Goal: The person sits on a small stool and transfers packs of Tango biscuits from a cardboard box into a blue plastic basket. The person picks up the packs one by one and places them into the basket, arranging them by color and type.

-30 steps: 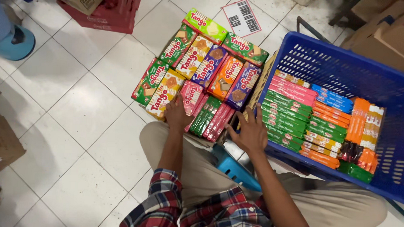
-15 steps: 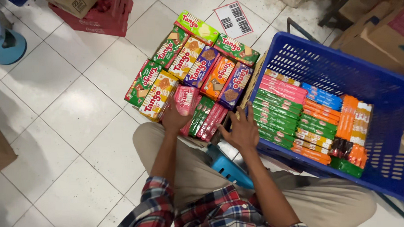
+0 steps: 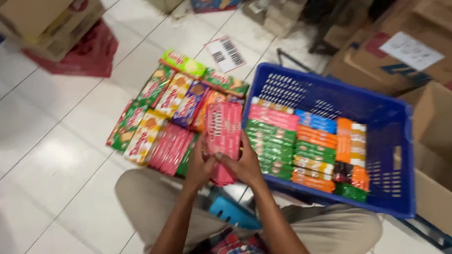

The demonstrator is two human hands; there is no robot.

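Both hands hold up a stack of pink wafer packs (image 3: 223, 132) in front of me. My left hand (image 3: 198, 166) grips its left side and my right hand (image 3: 242, 165) grips its lower right side. Behind the stack, several wafer boxes (image 3: 172, 100) in green, yellow, purple and orange lie in rows on the white tiled floor. More pink packs (image 3: 169, 147) lie flat next to my left hand. To the right stands a blue plastic basket (image 3: 386, 117) with rows of green, orange, pink and blue snack packs (image 3: 305, 145).
Cardboard boxes (image 3: 409, 53) stand behind and right of the basket. A brown carton (image 3: 44, 15) on a red crate (image 3: 88, 54) is at the far left. A white barcode sheet (image 3: 226, 53) lies on the floor. A small blue stool (image 3: 233, 212) sits under my knees.
Both hands left the floor packs and came together, lifting a stack of pink wafer packs. The view swung right and blurred.
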